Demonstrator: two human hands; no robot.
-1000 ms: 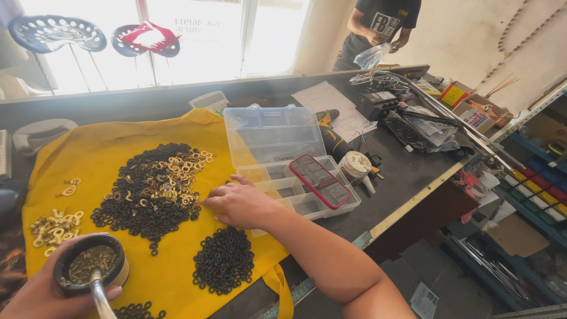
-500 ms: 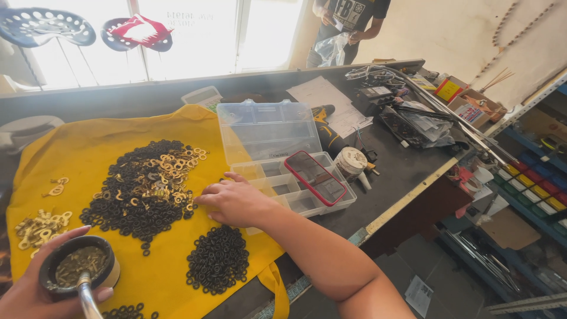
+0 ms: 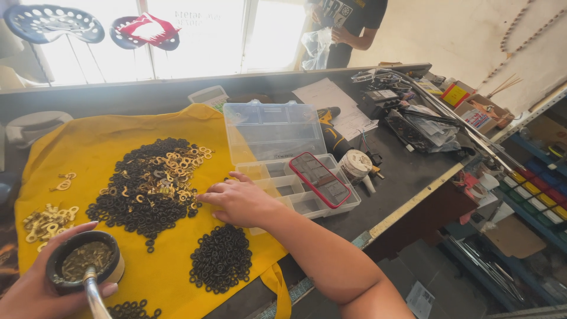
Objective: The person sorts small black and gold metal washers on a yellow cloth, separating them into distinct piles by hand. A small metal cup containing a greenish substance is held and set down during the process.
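— Dark workbench (image 3: 407,171) under bright windows, with a yellow cloth (image 3: 88,153) spread over its near end: that's what we see first. What are our hands doing?

— Our right hand (image 3: 239,201) lies palm down on the cloth, fingers spread loosely and flat, gripping nothing. Its fingertips touch the right edge of the big mixed heap of black rings and brass pieces (image 3: 150,183).

— And the left?

— Our left hand (image 3: 44,292) is cupped around a small dark round cup (image 3: 85,260) at the cloth's near left corner, thumb against its side. A metal straw (image 3: 94,295) stands in it.

— Where do the sorted pieces lie?

— A pile of black rings (image 3: 221,257) sits just below the right wrist, close to it. A cluster of brass pieces (image 3: 47,221) lies at the left, just above the cup.

— Anything beside the right hand?

— A clear compartment box (image 3: 295,171) stands open just to its right, lid upright, with a red-edged tray (image 3: 319,180) resting across it. At the bench's far side we see a person in a dark shirt (image 3: 354,23) holding a clear plastic bag (image 3: 319,47).
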